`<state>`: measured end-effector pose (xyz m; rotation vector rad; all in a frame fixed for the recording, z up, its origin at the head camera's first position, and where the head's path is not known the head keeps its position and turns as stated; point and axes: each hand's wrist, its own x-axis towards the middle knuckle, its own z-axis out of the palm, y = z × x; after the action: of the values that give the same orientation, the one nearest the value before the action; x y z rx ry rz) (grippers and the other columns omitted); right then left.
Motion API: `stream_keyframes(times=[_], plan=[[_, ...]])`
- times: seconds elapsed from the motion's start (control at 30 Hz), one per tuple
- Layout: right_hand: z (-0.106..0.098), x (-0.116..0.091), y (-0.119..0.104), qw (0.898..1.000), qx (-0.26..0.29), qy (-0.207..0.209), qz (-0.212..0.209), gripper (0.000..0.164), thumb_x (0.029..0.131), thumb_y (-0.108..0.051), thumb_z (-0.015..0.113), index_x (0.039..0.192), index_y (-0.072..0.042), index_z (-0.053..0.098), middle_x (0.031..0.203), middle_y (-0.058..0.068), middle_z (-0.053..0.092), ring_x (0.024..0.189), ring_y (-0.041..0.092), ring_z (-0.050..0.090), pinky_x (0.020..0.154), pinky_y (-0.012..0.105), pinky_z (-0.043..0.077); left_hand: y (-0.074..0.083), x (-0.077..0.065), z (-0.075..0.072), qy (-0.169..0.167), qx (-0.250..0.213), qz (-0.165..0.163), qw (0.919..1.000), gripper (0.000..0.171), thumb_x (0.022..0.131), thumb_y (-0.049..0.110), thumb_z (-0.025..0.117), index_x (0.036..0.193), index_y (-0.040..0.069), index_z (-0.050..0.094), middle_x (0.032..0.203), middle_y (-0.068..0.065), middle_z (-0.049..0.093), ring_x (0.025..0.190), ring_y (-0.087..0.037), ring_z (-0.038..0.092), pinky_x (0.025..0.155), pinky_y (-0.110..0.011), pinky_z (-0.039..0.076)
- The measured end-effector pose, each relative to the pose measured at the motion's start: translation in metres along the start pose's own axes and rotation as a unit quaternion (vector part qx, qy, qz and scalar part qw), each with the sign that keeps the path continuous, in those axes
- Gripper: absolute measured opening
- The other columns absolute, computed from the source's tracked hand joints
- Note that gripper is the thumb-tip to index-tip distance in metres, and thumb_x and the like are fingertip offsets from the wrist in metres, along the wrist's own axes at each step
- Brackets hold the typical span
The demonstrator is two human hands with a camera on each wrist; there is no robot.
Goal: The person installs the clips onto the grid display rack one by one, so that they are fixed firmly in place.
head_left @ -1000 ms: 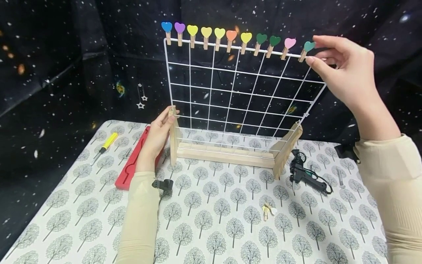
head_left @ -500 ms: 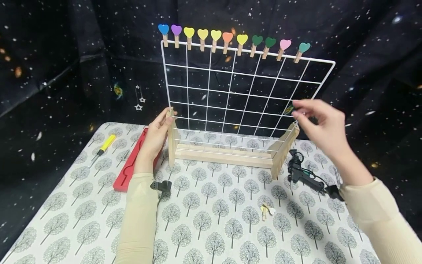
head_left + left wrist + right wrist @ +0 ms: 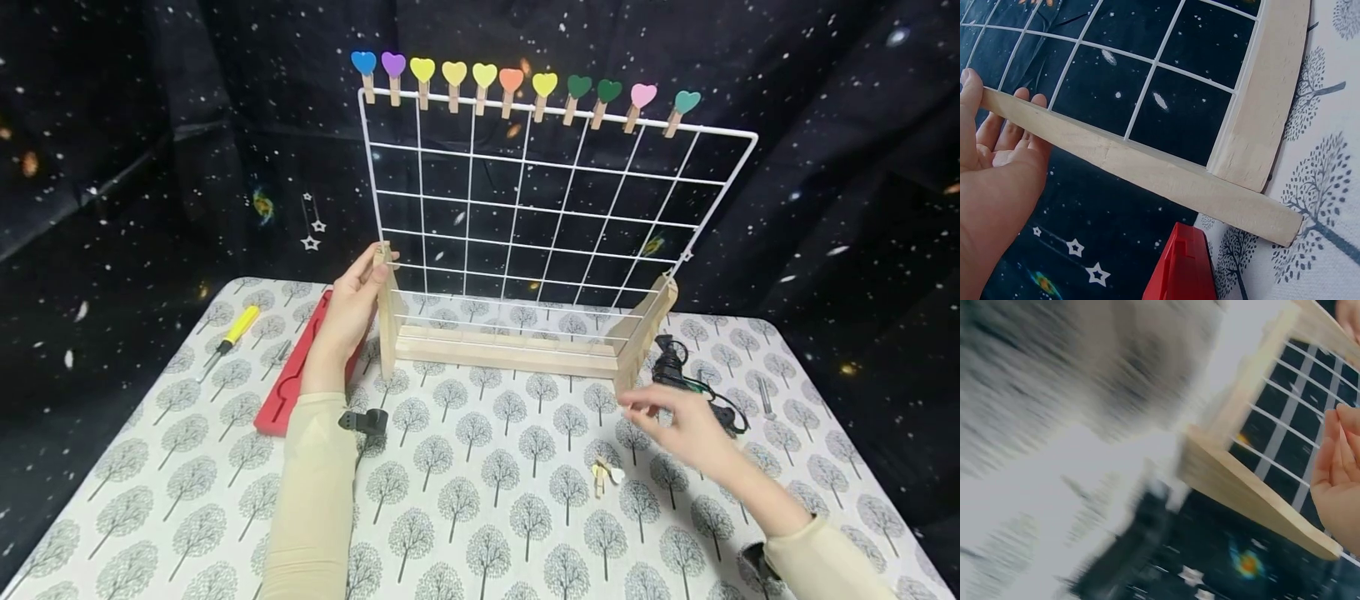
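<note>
A white wire grid stands in a wooden stand. Along the top wire sit several small clothespins with coloured hearts, from blue at the left to teal at the right. My left hand grips the upper part of the stand's left side piece, thumb on one face and fingers on the other. Over the table, right of the stand's front, my right hand hovers with loosely bent fingers, seemingly holding nothing. Below and left of it lie a few loose heart clothespins.
A red holder with cutouts lies beside the left forearm, and a yellow-handled screwdriver farther left. Behind the right hand is a black pistol-shaped tool with a cord. A thin rod lies at the right.
My right hand has let go of the teal heart clothespin on the grid's top wire and come down to just above the table. The left hand keeps its grip.
</note>
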<state>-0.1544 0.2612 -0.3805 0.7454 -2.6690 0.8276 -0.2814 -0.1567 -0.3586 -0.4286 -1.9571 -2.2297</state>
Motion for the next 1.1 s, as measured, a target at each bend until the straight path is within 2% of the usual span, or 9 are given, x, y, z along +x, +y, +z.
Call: stream_keyframes(times=[0.17,0.33,0.53,0.7,0.93,1.1], plan=[[0.020,-0.031,0.005,0.998,0.008,-0.059,0.033,0.025,0.074,-0.013,0.067,0.098,-0.018,0.065,0.089,-0.010,0.063,0.069,-0.001,0.054,0.057,0.019,0.047,-0.009,0.005,-0.005,0.002,-0.003,0.000,1.0000,0.050,0.086,0.029,0.051,0.133,0.021,0.035,0.125,-0.004,0.048,0.116,-0.016,0.041,0.103,-0.037,0.025],[0.030,-0.048,0.008,0.994,-0.002,-0.098,0.044,0.025,0.074,-0.024,0.067,0.098,-0.021,0.064,0.086,-0.014,0.061,0.070,-0.003,0.053,0.062,0.020,0.048,-0.010,0.005,-0.005,0.000,0.006,-0.002,1.0000,0.050,0.086,0.031,0.050,0.133,0.022,0.035,0.127,-0.008,0.045,0.117,-0.017,0.041,0.103,-0.036,0.024],[0.041,-0.052,0.013,0.993,0.013,-0.095,0.065,0.028,0.073,-0.029,0.067,0.098,-0.016,0.064,0.081,-0.013,0.060,0.065,-0.003,0.053,0.059,0.017,0.048,-0.001,-0.001,-0.001,-0.002,0.019,-0.002,0.9998,0.049,0.088,0.029,0.048,0.134,0.021,0.034,0.130,-0.013,0.042,0.118,-0.018,0.040,0.103,-0.036,0.024],[0.044,-0.051,0.013,0.995,-0.001,-0.081,0.055,0.029,0.070,-0.030,0.070,0.093,-0.012,0.066,0.077,-0.013,0.057,0.063,-0.004,0.050,0.056,0.016,0.046,-0.001,0.001,-0.001,-0.001,0.023,-0.002,0.9997,0.048,0.088,0.028,0.048,0.134,0.021,0.034,0.129,-0.010,0.043,0.119,-0.019,0.040,0.104,-0.036,0.024],[0.044,-0.050,0.009,0.995,-0.021,-0.093,0.041,0.020,0.072,-0.022,0.069,0.089,-0.013,0.067,0.081,-0.011,0.057,0.058,-0.004,0.041,0.048,0.014,0.039,-0.010,0.007,-0.005,-0.002,0.013,-0.001,0.9999,0.051,0.087,0.030,0.049,0.134,0.021,0.034,0.131,-0.013,0.041,0.119,-0.018,0.040,0.104,-0.036,0.023],[0.043,-0.051,0.011,0.994,-0.004,-0.102,0.045,0.015,0.075,-0.022,0.067,0.089,-0.017,0.063,0.080,-0.013,0.056,0.061,-0.004,0.046,0.052,0.015,0.042,-0.016,0.009,-0.008,-0.001,0.014,0.001,0.9999,0.050,0.086,0.032,0.050,0.133,0.023,0.035,0.130,-0.010,0.043,0.118,-0.016,0.041,0.104,-0.036,0.024]])
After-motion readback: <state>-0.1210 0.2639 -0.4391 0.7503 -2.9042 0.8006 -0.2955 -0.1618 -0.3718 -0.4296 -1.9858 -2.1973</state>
